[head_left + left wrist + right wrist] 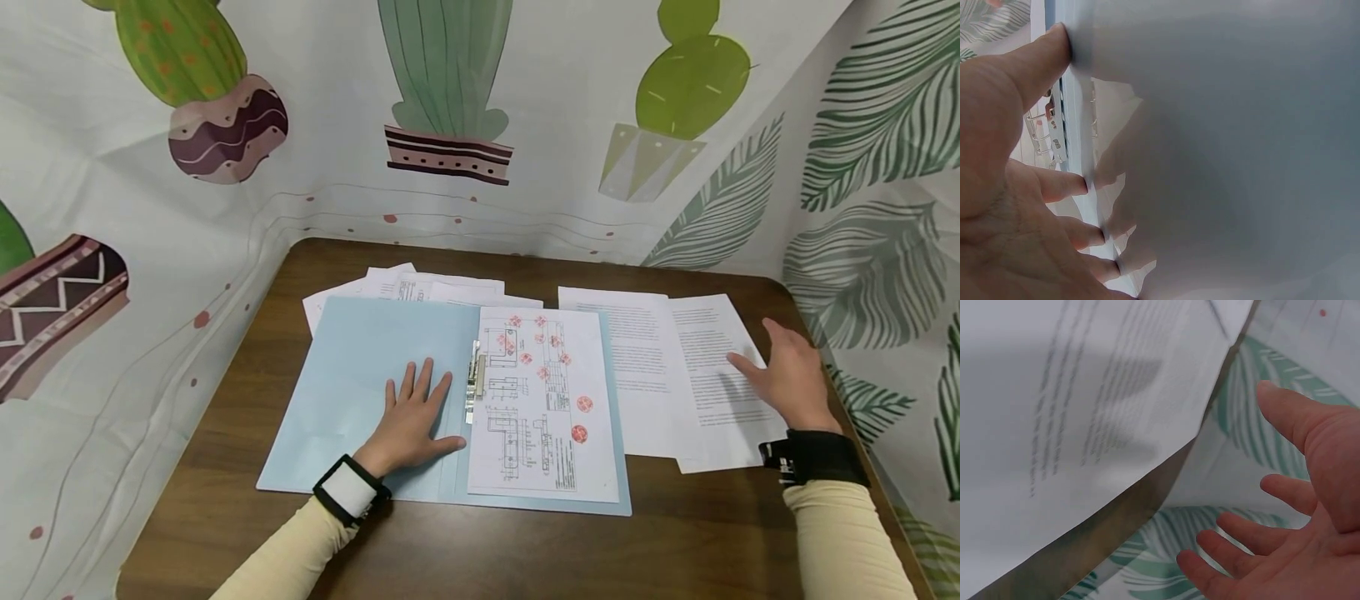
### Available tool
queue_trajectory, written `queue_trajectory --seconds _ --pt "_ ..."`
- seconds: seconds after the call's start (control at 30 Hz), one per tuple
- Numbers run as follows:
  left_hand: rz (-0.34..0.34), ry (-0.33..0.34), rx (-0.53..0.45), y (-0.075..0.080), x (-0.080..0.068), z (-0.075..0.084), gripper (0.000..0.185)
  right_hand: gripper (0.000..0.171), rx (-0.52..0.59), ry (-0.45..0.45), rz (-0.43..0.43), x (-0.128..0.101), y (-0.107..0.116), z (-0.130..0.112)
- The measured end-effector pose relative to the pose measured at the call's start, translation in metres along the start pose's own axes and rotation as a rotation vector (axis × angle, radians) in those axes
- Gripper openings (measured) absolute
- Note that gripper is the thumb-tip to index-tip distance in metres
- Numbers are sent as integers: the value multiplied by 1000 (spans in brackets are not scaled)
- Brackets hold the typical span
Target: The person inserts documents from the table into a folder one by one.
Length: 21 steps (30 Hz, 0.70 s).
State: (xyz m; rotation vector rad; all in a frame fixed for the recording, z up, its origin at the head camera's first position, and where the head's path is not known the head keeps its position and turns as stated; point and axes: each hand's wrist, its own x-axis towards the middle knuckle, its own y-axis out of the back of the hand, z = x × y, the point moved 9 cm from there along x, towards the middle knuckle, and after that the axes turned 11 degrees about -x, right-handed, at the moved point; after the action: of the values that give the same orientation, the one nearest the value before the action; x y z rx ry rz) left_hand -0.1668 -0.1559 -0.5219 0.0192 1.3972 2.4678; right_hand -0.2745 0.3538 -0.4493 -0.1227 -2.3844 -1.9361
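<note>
My left hand (pixel 411 421) lies flat, palm down, fingers straight and spread, thumb out to the side, with a white-faced band on the wrist and a cream sleeve behind it. My right hand (pixel 787 377) is out to the right, fingers relaxed and slightly apart, palm turned inward, gripping nothing, black band at the wrist.

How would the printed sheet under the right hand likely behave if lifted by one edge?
The printed sheet looks like thin single paper, so it would probably droop and weigh little. It overlaps a neighbouring page on the smooth table, so a push from the right hand might slide both.
</note>
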Motion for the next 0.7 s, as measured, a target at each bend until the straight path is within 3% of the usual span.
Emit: queue_trajectory --seconds 0.33,0.7 --pt "15 -16 -17 1 -1 1 103 87 -40 -102 -192 9 -22 29" --pt "2 -12 -29 3 -3 3 104 90 -47 -146 -294 6 -39 43"
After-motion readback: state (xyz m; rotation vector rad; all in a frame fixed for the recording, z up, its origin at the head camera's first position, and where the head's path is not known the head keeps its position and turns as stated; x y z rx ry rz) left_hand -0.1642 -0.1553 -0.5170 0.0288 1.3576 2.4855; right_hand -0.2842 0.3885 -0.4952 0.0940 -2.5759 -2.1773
